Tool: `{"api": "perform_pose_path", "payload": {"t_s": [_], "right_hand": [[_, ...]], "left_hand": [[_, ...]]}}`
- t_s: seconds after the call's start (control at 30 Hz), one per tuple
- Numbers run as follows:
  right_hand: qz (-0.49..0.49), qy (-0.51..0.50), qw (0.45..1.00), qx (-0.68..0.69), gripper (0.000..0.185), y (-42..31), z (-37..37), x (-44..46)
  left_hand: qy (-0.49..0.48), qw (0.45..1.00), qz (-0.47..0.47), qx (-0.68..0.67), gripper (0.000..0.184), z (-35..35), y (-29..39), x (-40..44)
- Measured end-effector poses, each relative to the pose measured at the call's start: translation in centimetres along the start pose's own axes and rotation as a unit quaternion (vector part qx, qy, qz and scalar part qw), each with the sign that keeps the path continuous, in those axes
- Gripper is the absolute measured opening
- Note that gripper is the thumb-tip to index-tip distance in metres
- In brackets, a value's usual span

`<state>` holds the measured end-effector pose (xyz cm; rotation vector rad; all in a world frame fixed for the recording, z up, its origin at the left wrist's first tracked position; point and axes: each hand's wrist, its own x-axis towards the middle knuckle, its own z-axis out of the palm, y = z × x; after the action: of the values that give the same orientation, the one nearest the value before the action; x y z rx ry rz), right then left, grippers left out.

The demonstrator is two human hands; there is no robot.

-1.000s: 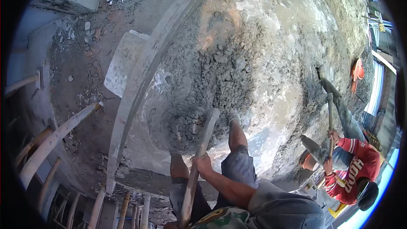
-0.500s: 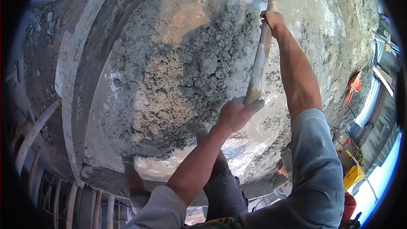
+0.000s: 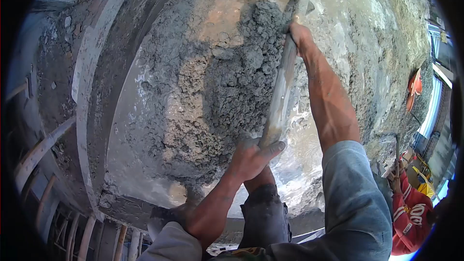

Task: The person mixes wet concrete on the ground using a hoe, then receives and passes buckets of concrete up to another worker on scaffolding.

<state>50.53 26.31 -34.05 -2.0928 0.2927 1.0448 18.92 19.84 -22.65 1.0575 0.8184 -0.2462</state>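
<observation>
Both of my hands are closed around the pale, worn handle of a hoe (image 3: 279,94), which slants up and away from me. My left hand (image 3: 251,157) grips the near end, its thumb stretched along the handle. Farther up, close to the head, my right hand (image 3: 300,36) is wrapped around it. The hoe's head is partly hidden at the far end, beside a heap of wet grey concrete mix (image 3: 249,67). Lumpy mix spreads left of the handle and down toward my feet.
My leg (image 3: 263,212) stands at the near edge of the mix. A raised curved edge (image 3: 92,67) runs along the left, with wooden poles (image 3: 43,150) beyond. At right, a person in a red top (image 3: 411,212) holds a pole, and an orange object (image 3: 414,87) lies on the ground.
Both hands and the hoe have moved left and nearer to me. The view has shifted, and the person in red at the right shows more fully.
</observation>
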Motion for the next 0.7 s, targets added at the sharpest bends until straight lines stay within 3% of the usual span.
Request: {"api": "perform_pose_path", "payload": {"t_s": [0.03, 0.1, 0.17, 0.2, 0.27, 0.3, 0.33, 0.4, 0.43, 0.5, 0.53, 0.57, 0.63, 0.7], "right_hand": [[0.008, -0.020, 1.000, -0.019, 0.009, 2.8, 0.3, -2.1], [-0.003, -0.044, 0.999, 0.013, 0.008, 8.8, 1.8, -6.9], [0.004, -0.013, 0.999, 0.040, 0.006, 13.1, 3.8, -12.9], [0.011, -0.007, 0.997, 0.070, 0.006, 14.6, 4.2, -15.2], [0.029, -0.009, 0.993, 0.110, 0.006, 16.8, 4.7, -19.6], [0.065, -0.029, 0.991, 0.111, 0.007, 19.0, 5.1, -22.9], [0.074, -0.053, 0.989, 0.112, 0.008, 19.5, 5.7, -24.7], [0.102, -0.044, 0.989, 0.100, 0.010, 24.1, 8.1, -27.9], [0.131, -0.059, 0.984, 0.105, 0.012, 25.4, 8.7, -30.3], [0.163, -0.074, 0.980, 0.091, 0.013, 29.7, 8.8, -33.7], [0.178, -0.089, 0.971, 0.130, 0.010, 28.9, 8.1, -37.6], [0.154, -0.090, 0.975, 0.133, 0.008, 32.9, 8.0, -38.5], [0.211, -0.102, 0.959, 0.161, 0.009, 35.6, 5.9, -43.2], [0.271, -0.090, 0.934, 0.216, 0.011, 35.8, 3.2, -47.0]], "left_hand": [[0.016, 0.996, 0.091, 0.011, 0.050, 0.0, -2.1, -3.3], [-0.030, 0.996, -0.078, -0.011, 0.050, -0.8, -6.4, -9.7], [-0.037, 0.988, -0.140, 0.056, 0.046, -3.7, -8.3, -15.3], [-0.005, 0.997, -0.066, 0.034, 0.039, -4.2, -9.7, -17.6], [-0.018, 0.984, -0.021, 0.176, 0.038, -3.8, -11.0, -22.6], [-0.035, 0.943, 0.105, 0.314, 0.038, -3.9, -13.5, -25.7], [-0.013, 0.866, 0.232, 0.443, 0.039, -4.0, -16.0, -28.9], [-0.002, 0.978, -0.014, 0.209, 0.045, -4.0, -15.5, -33.4], [0.011, 0.988, -0.136, 0.075, 0.048, -3.9, -15.4, -35.1], [-0.024, 0.923, -0.328, 0.199, 0.059, -2.9, -18.3, -39.6], [-0.016, 0.917, -0.351, 0.190, 0.062, -2.6, -17.3, -41.6], [-0.007, 0.910, -0.373, 0.181, 0.065, -2.3, -16.1, -43.3], [-0.031, 0.889, -0.439, 0.128, 0.062, -1.1, -16.1, -47.1], [-0.082, 0.919, -0.368, 0.115, 0.056, -0.3, -19.4, -51.6]]}}
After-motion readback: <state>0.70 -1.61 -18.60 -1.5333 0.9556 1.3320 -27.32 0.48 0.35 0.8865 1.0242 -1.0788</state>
